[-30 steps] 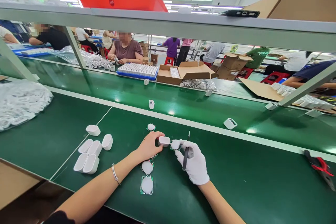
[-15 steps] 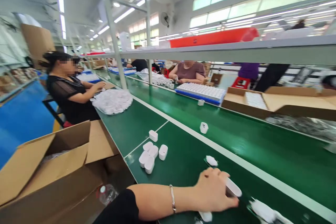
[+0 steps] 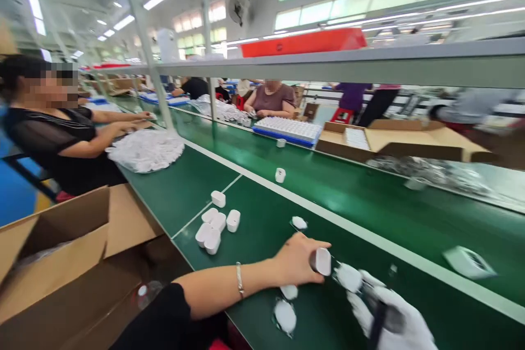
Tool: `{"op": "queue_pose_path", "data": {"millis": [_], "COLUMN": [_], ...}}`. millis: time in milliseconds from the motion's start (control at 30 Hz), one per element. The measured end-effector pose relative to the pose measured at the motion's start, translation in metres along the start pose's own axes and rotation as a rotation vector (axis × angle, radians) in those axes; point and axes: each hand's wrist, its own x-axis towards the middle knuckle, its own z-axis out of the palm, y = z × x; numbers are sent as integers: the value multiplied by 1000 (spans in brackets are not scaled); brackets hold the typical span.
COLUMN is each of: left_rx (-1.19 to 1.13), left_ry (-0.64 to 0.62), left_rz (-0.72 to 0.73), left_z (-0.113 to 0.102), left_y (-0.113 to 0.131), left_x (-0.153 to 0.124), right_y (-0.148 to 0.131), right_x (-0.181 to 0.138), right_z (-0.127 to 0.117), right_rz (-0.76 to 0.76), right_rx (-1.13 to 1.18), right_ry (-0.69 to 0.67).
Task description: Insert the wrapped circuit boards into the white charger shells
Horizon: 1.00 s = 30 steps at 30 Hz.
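Note:
My bare left hand (image 3: 298,260) is closed around a small white plastic shell (image 3: 322,261) just above the green belt (image 3: 410,229). My right hand (image 3: 391,317), in a white glove, grips a dark slim tool (image 3: 379,320) and touches a white round part (image 3: 348,276) right beside the shell. More white round parts on green-edged backing lie under my hands (image 3: 285,314), and another one lies farther up the belt (image 3: 299,222).
Several white shells (image 3: 213,229) lie grouped to the left. Single shells ride the far belt lane (image 3: 280,175), (image 3: 467,262). An open cardboard box (image 3: 69,251) stands at my left. A co-worker (image 3: 53,126) sits by a pile of white parts (image 3: 145,150); others work across the line.
The view has swung left, then partly back right. My left hand keeps the shell; the gloved right hand with its tool is back in view beside it.

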Motion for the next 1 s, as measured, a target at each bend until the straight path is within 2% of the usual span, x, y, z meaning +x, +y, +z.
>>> {"op": "queue_pose_path", "data": {"millis": [167,367,700,867,1000], "left_rx": [-143,-148,-29,-1,-31], "left_ry": [-44,-70,-38,-27,-34], "left_rz": [166,215,277,289,314], "left_z": [-2,-1,-2,-1,0], "left_y": [-8,-7,-4,-4,-3], "left_x": [1,-2,-6,-7,-8], "right_y": [-27,-27,-34,-33,-36], "right_x": [-8,-10,-3,-3,-5], "right_z": [2,4,3,7,8], "right_rz": [-41,-87,-263,-231,-56], "right_rx": [34,6,-249,-242,-153], "right_ry": [-86,-111,-167,-195,-161]}}
